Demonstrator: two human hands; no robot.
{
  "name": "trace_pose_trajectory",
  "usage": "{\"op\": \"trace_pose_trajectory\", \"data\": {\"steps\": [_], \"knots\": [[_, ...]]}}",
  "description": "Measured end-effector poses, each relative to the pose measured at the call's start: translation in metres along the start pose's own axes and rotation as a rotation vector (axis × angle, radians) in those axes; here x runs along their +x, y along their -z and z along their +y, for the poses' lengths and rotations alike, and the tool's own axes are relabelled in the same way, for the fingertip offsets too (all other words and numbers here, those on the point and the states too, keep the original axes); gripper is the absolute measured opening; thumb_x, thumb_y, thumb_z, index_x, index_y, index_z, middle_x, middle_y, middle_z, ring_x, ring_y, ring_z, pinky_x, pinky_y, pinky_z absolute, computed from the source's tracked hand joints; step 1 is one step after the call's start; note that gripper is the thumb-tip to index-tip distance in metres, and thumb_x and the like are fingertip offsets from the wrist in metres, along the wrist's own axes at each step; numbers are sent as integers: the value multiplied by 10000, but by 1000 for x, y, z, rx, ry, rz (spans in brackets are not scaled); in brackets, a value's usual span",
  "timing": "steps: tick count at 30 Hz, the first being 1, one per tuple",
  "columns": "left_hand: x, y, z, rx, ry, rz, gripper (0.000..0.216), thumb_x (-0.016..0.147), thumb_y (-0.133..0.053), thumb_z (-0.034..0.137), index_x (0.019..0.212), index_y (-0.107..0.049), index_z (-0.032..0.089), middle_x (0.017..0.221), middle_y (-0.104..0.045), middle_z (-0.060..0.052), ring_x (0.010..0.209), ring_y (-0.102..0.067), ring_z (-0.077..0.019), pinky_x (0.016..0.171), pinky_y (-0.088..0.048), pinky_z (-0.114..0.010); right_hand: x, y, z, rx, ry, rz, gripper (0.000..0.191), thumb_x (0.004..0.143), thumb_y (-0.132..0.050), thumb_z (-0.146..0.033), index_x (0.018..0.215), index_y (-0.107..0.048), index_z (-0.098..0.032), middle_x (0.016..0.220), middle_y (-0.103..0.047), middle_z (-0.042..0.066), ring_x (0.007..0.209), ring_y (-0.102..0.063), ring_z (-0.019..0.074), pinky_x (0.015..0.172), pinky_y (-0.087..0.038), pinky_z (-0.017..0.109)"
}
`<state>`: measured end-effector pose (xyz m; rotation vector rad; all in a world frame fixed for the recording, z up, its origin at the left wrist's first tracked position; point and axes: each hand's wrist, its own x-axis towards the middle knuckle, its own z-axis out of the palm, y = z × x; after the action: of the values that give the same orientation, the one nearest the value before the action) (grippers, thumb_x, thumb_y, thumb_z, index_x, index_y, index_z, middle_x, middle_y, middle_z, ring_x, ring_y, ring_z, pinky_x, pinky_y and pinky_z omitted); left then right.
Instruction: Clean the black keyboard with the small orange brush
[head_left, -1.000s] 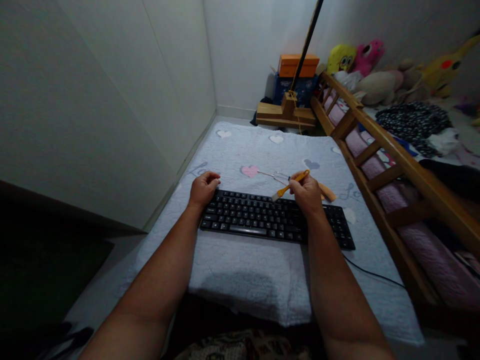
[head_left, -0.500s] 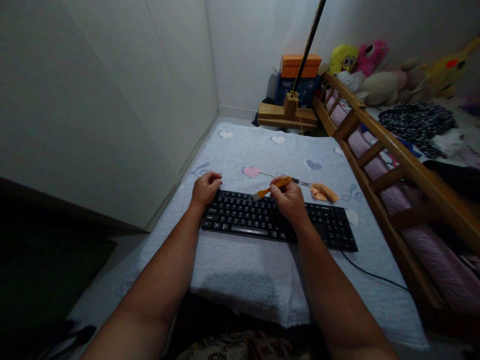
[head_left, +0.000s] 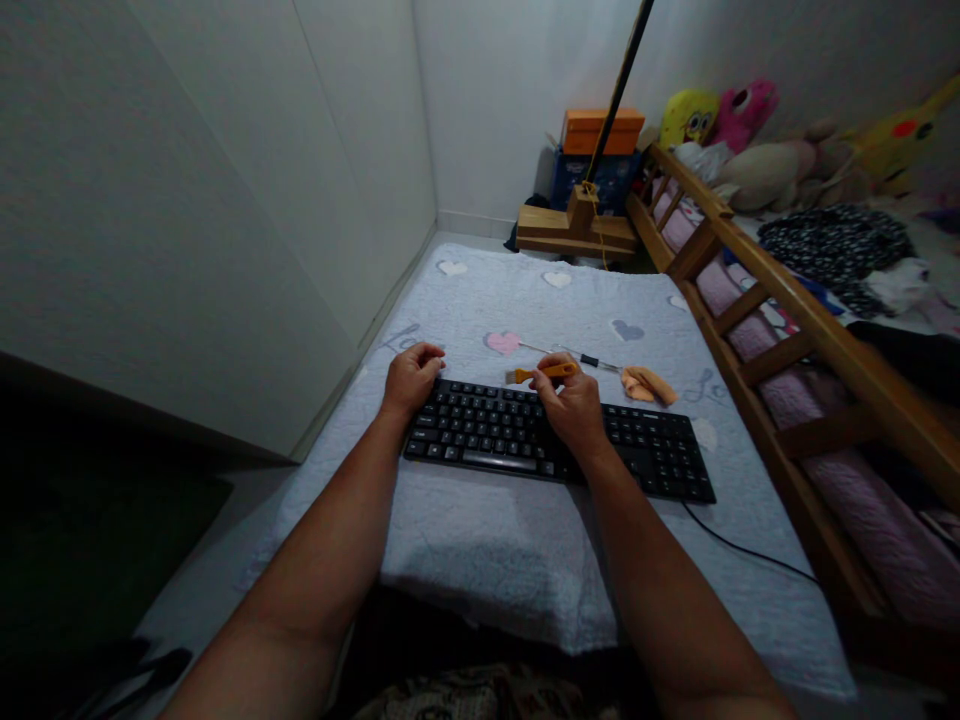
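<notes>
A black keyboard point(head_left: 480, 425) lies on a pale blue heart-patterned cloth. My left hand point(head_left: 411, 380) is closed at its upper left corner, fingers curled against the edge. Pinched in my right hand point(head_left: 571, 405) is a small yellow-orange brush point(head_left: 561, 370), its pale bristles pointing left, just above the keyboard's back edge. My right hand and forearm hide some of the keys. Behind that hand, a thin metal tool with a black grip point(head_left: 589, 360) rests on the cloth, beside a crumpled orange-tan cloth point(head_left: 648, 385).
The keyboard's cable point(head_left: 750, 549) runs off to the right. A wooden bed rail point(head_left: 795, 290) borders the right side, with plush toys beyond. On the left stands a pale cabinet wall point(head_left: 225, 200). Boxes point(head_left: 604, 132) and a wooden stand point(head_left: 574, 228) with a slanting pole are at the back.
The brush has turned from tilted to nearly level, its bristles shifting slightly back from the keys. My right hand has moved a little left; the left hand has stayed in place.
</notes>
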<state>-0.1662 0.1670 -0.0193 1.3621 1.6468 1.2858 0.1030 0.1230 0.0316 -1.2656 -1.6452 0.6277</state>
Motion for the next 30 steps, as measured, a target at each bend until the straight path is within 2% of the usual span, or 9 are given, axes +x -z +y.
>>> {"op": "trace_pose_trajectory", "data": {"steps": [10, 19, 25, 30], "knots": [[-1, 0, 5, -13, 25, -4, 143, 717, -633, 281, 826, -703, 220, 812, -754, -28, 835, -714, -228, 882, -552, -359, 0, 4, 0, -70, 17, -4, 137, 892, -570, -381, 811, -538, -275, 611, -523, -48, 562, -532, 162, 635, -417, 289], [0, 0, 2, -2, 10, -2, 152, 717, -635, 300, 829, -706, 226, 809, -754, -25, 833, -716, -231, 884, -552, -363, 0, 6, -1, -94, 28, 67, 130, 914, -571, -369, 824, -547, -279, 657, -568, -30, 599, -558, 175, 656, -436, 294], [0, 0, 4, -16, 23, -2, 145, 708, -640, 292, 823, -701, 228, 801, -745, -23, 826, -708, -230, 876, -552, -360, 0, 4, 0, -86, 9, 19, 140, 903, -567, -380, 808, -541, -281, 619, -537, -38, 568, -537, 172, 644, -429, 296], [0, 0, 3, -11, 17, -4, 154, 707, -640, 299, 826, -703, 226, 802, -745, -24, 823, -709, -230, 869, -547, -357, 1, 7, 1, -90, 4, 63, 143, 910, -563, -396, 836, -568, -273, 673, -592, -19, 610, -583, 180, 660, -438, 302]]}}
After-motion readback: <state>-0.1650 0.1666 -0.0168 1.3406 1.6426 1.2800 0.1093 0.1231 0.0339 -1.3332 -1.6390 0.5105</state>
